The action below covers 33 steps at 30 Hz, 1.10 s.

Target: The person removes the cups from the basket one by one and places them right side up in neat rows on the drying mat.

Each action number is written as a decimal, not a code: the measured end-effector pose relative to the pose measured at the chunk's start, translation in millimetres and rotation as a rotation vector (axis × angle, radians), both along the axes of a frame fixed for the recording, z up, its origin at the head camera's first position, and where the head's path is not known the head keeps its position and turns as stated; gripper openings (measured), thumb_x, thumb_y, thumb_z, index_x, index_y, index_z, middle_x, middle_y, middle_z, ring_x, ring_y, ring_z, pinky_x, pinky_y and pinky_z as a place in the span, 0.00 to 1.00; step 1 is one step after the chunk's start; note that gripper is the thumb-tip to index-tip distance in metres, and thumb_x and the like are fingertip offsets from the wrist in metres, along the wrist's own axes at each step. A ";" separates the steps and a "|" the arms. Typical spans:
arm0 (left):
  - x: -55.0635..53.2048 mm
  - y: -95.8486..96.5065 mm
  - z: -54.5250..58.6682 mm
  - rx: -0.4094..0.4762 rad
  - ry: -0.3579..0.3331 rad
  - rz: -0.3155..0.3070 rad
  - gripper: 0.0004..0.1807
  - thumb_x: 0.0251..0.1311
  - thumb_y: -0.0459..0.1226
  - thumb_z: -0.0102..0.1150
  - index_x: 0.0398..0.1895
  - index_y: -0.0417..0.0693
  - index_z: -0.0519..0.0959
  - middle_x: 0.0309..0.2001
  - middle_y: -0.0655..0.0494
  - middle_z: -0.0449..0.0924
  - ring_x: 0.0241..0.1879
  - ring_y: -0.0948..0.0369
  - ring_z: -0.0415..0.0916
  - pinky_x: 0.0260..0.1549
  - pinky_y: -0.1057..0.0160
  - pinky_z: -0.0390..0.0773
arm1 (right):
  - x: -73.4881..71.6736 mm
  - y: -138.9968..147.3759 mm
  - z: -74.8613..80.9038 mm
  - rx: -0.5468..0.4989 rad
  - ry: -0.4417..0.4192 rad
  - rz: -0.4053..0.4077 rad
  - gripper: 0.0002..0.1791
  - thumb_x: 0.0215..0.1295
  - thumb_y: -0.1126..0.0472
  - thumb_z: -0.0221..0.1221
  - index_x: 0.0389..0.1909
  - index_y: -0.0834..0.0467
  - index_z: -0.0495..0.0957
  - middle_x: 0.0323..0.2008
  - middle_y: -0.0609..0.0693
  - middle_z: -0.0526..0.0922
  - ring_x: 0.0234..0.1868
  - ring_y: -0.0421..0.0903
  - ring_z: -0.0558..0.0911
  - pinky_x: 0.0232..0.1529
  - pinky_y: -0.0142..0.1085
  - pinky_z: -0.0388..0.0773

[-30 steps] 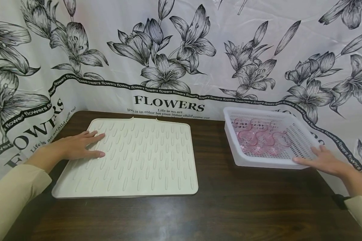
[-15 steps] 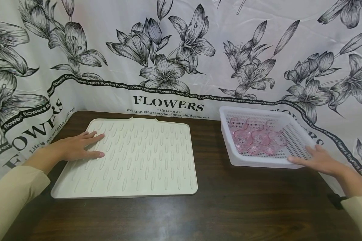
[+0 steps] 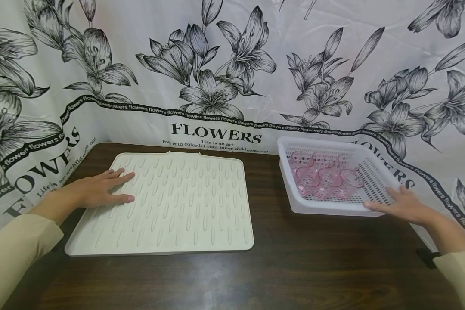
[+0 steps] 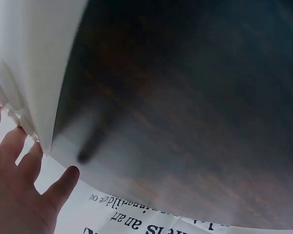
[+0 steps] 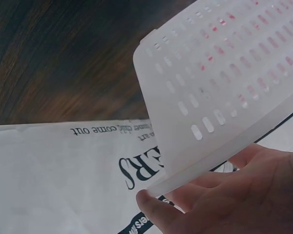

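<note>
— While a cream mat is touched by the left grip, what is held by the right grip?

— A white slotted basket is held there, its nearest corner pinched between thumb and fingers; the rest is extended leftward and beyond the right grip.

— And how are the fingers of the left grip laid?

— Spread and almost straight, with nothing clasped, they are rested on the mat's left side. From there the mat is stretched rightward over the dark wooden bench, its face marked by rows of slim ovals.

— What is carried in the basket?

— Pink see-through pieces with curved rims are grouped inside, to the left of the right grip and apart from its fingers.

— Is the basket set on the bench?

— That cannot be told, though its slotted underside is caught from the right wrist, pink glimpsed through it.

— And beyond both grips?

— White cloth is hung there, printed with black flowers. Just behind the right grip, a dark band is worn at the wrist.
</note>
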State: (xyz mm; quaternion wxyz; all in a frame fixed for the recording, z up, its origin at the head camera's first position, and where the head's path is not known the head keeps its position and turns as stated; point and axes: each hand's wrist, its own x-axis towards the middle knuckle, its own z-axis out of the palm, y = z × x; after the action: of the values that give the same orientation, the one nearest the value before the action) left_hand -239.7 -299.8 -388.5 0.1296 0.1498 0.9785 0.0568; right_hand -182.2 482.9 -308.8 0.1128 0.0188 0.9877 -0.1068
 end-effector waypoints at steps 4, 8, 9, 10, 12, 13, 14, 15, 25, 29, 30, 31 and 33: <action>0.7 -0.8 -2.2 0.007 0.012 -0.008 0.52 0.60 0.71 0.48 0.78 0.47 0.56 0.76 0.32 0.48 0.72 0.29 0.46 0.56 0.23 0.56 | 0.0 -2.9 -0.2 -0.010 0.006 0.010 0.62 0.65 0.29 0.51 0.68 0.83 0.40 0.63 0.92 0.32 0.59 0.94 0.42 0.53 0.80 0.49; 1.3 -1.4 -4.4 0.005 0.021 -0.015 0.51 0.61 0.71 0.47 0.78 0.48 0.55 0.76 0.32 0.48 0.72 0.29 0.46 0.57 0.23 0.55 | 0.0 -5.4 -0.2 -0.015 -0.002 0.004 0.63 0.65 0.29 0.51 0.69 0.82 0.40 0.63 0.92 0.32 0.59 0.93 0.42 0.53 0.80 0.49; 1.4 -1.6 -5.0 0.005 0.023 -0.016 0.51 0.61 0.70 0.46 0.78 0.48 0.55 0.76 0.32 0.48 0.72 0.29 0.46 0.57 0.23 0.54 | 0.1 -6.3 0.1 -0.015 -0.005 0.002 0.63 0.65 0.29 0.51 0.69 0.82 0.40 0.63 0.92 0.32 0.60 0.93 0.41 0.53 0.80 0.49; 1.6 -1.6 -5.3 0.005 0.025 -0.017 0.51 0.62 0.70 0.46 0.78 0.48 0.55 0.76 0.32 0.48 0.72 0.29 0.46 0.57 0.22 0.54 | 0.2 -6.8 0.3 -0.018 -0.007 0.001 0.63 0.65 0.29 0.51 0.69 0.82 0.40 0.63 0.92 0.31 0.60 0.93 0.41 0.53 0.80 0.49; 2.0 -1.7 -5.5 0.005 0.028 -0.019 0.50 0.62 0.70 0.46 0.78 0.48 0.55 0.76 0.31 0.48 0.72 0.29 0.46 0.58 0.23 0.53 | 0.7 -8.1 1.0 -0.021 -0.010 0.001 0.63 0.65 0.28 0.51 0.69 0.81 0.39 0.64 0.91 0.31 0.60 0.93 0.41 0.53 0.80 0.49; 2.2 -1.8 -5.5 0.004 0.028 -0.019 0.50 0.63 0.70 0.46 0.78 0.48 0.55 0.76 0.31 0.47 0.71 0.29 0.46 0.58 0.23 0.53 | 0.9 -9.0 1.4 -0.022 -0.011 0.000 0.63 0.65 0.28 0.51 0.70 0.81 0.39 0.64 0.91 0.31 0.60 0.93 0.41 0.53 0.80 0.49; 2.4 -1.8 -5.5 0.004 0.030 -0.021 0.50 0.63 0.70 0.45 0.78 0.48 0.55 0.76 0.31 0.47 0.71 0.29 0.45 0.58 0.23 0.53 | 1.2 -10.0 1.9 -0.022 -0.013 -0.001 0.63 0.65 0.29 0.51 0.70 0.81 0.39 0.64 0.91 0.31 0.60 0.93 0.40 0.53 0.80 0.49; 2.7 -1.9 -5.3 0.004 0.033 -0.023 0.50 0.63 0.70 0.45 0.78 0.48 0.55 0.76 0.31 0.47 0.71 0.29 0.46 0.58 0.23 0.53 | 1.5 -10.8 2.3 -0.021 -0.015 -0.001 0.63 0.65 0.28 0.50 0.70 0.80 0.39 0.64 0.91 0.31 0.60 0.93 0.41 0.53 0.80 0.49; 7.0 -1.4 -3.9 -0.004 0.051 -0.042 0.48 0.63 0.69 0.46 0.78 0.49 0.56 0.75 0.31 0.48 0.71 0.28 0.47 0.57 0.23 0.55 | 3.1 -16.9 5.3 -0.007 -0.031 -0.008 0.64 0.64 0.27 0.49 0.70 0.80 0.39 0.64 0.91 0.31 0.61 0.93 0.38 0.54 0.80 0.47; 9.3 -2.8 -4.4 -0.011 0.054 -0.054 0.48 0.64 0.68 0.45 0.79 0.51 0.54 0.76 0.32 0.47 0.71 0.29 0.48 0.57 0.23 0.55 | 2.8 -18.9 5.4 -0.005 -0.035 -0.012 0.64 0.64 0.27 0.50 0.71 0.79 0.37 0.65 0.90 0.29 0.61 0.92 0.38 0.54 0.80 0.46; 9.9 -3.2 -4.8 -0.012 0.054 -0.055 0.48 0.64 0.69 0.45 0.79 0.52 0.54 0.76 0.32 0.47 0.71 0.29 0.48 0.57 0.23 0.55 | 2.8 -19.7 5.4 -0.007 -0.036 -0.011 0.64 0.64 0.27 0.50 0.71 0.79 0.37 0.65 0.90 0.29 0.61 0.92 0.38 0.54 0.80 0.46; 10.4 -3.5 -5.2 -0.012 0.055 -0.055 0.48 0.64 0.69 0.45 0.79 0.52 0.54 0.76 0.33 0.47 0.71 0.29 0.48 0.57 0.23 0.55 | 2.7 -20.5 5.4 -0.008 -0.036 -0.009 0.64 0.64 0.27 0.50 0.71 0.79 0.37 0.65 0.90 0.29 0.61 0.92 0.38 0.54 0.80 0.46; 11.1 -3.9 -6.1 -0.013 0.058 -0.056 0.48 0.64 0.69 0.45 0.79 0.52 0.54 0.77 0.34 0.47 0.71 0.29 0.48 0.57 0.23 0.55 | 2.8 -21.8 5.3 -0.014 -0.035 -0.004 0.64 0.64 0.27 0.51 0.71 0.79 0.37 0.65 0.90 0.29 0.61 0.92 0.38 0.54 0.80 0.47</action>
State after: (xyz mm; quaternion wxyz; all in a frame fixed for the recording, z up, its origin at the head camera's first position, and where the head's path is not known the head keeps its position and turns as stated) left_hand -228.6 -303.7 -394.5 0.1038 0.1780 0.9776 0.0426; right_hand -179.4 461.1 -303.5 0.1298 0.0218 0.9847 -0.1139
